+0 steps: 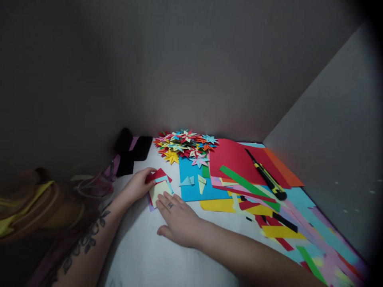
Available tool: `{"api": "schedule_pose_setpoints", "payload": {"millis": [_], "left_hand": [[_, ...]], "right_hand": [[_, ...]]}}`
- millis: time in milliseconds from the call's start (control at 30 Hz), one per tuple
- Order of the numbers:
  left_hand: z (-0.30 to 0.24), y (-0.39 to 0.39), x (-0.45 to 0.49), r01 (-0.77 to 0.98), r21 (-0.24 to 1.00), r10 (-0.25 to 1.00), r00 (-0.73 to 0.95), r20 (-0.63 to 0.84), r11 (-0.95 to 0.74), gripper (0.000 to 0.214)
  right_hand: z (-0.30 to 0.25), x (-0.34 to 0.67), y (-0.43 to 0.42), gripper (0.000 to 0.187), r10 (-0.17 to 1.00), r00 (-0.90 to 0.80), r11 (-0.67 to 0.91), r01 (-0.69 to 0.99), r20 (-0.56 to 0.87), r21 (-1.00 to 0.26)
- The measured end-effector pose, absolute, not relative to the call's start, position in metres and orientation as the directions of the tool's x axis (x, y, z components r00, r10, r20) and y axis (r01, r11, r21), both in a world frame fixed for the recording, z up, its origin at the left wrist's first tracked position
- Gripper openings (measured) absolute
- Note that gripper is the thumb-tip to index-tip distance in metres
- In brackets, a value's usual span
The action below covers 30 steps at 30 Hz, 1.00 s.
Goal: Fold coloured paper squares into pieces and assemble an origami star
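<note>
A small fanned stack of coloured paper squares lies on the white tabletop: a red square (162, 174), a light blue one and a cream square (160, 192) on top, with a purple corner below. My left hand (138, 184) pinches the stack's left edge at the red paper between thumb and fingers. Flat across the cream square's lower right lies my right hand (181, 219), fingers stretched and thumb apart. Just to the right, a folded light blue paper piece (188, 181) and a folded cream piece (202, 184) rest on a blue sheet (187, 195).
Behind the blue sheet sits a heap of multicoloured folded paper stars (185, 145). A black and yellow utility knife (267, 177) lies on red sheets (230, 159). Paper strips (284, 232) cover the right side. Black pieces (143, 148) lie back left; a blurred brown-yellow object (38, 207) is left.
</note>
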<state>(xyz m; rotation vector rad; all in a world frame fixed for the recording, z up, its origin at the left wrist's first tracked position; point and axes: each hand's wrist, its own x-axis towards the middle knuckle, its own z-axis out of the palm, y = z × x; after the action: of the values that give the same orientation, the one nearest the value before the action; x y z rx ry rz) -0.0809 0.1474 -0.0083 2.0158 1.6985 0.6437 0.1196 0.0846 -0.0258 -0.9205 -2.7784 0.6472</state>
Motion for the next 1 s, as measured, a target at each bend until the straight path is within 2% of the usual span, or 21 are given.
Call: {"api": "schedule_pose_setpoints", "payload": {"millis": [133,300,433,500,567,633,700,733,800,900,1000], "left_hand": [[0.000,0.145,-0.079,0.752,0.654,0.996,0.048,0.069,-0.081,0.033],[0.009,0.146,-0.082,0.677,0.736,0.983,-0.120,0.142,-0.024,0.029],[0.024,0.141,-0.079,0.596,0.800,0.910,-0.292,0.294,-0.067,0.031],[0.032,0.138,-0.074,0.511,0.854,0.880,-0.356,0.314,-0.098,0.036],[0.037,0.135,-0.068,0.377,0.921,0.897,-0.369,0.245,-0.097,0.041],[0.039,0.133,-0.063,0.254,0.966,0.927,-0.345,0.145,-0.056,0.045],[0.039,0.128,-0.059,0.181,0.983,0.947,-0.315,0.059,-0.002,0.046],[0.038,0.124,-0.056,0.157,0.987,0.955,-0.295,0.023,0.025,0.046],[0.035,0.112,-0.050,0.117,0.990,0.969,-0.243,-0.047,0.077,0.044],[0.027,0.091,-0.035,0.089,0.983,0.980,-0.133,-0.147,0.159,0.038],[0.014,0.073,-0.017,0.037,0.976,0.974,-0.085,-0.209,0.213,0.033]], "right_hand": [[-0.027,0.123,0.081,0.068,0.601,-0.799,0.722,0.536,0.012,-0.437],[-0.028,0.125,0.080,0.067,0.599,-0.800,0.724,0.538,0.008,-0.433],[-0.026,0.126,0.079,0.067,0.592,-0.806,0.720,0.522,0.012,-0.458],[-0.025,0.127,0.080,0.067,0.594,-0.804,0.704,0.507,0.021,-0.498],[-0.024,0.128,0.083,0.064,0.615,-0.785,0.670,0.471,0.074,-0.574],[-0.019,0.132,0.089,0.054,0.698,-0.694,0.593,0.424,0.175,-0.685],[-0.010,0.140,0.095,0.034,0.844,-0.473,0.452,0.378,0.251,-0.808],[-0.005,0.146,0.096,0.027,0.904,-0.351,0.371,0.358,0.245,-0.857],[0.006,0.158,0.093,0.020,0.942,-0.203,0.323,0.330,0.268,-0.887],[0.013,0.172,0.079,0.025,0.932,-0.174,0.358,0.307,0.318,-0.882],[0.002,0.176,0.060,0.042,0.955,-0.111,0.296,0.256,0.276,-0.920]]}}
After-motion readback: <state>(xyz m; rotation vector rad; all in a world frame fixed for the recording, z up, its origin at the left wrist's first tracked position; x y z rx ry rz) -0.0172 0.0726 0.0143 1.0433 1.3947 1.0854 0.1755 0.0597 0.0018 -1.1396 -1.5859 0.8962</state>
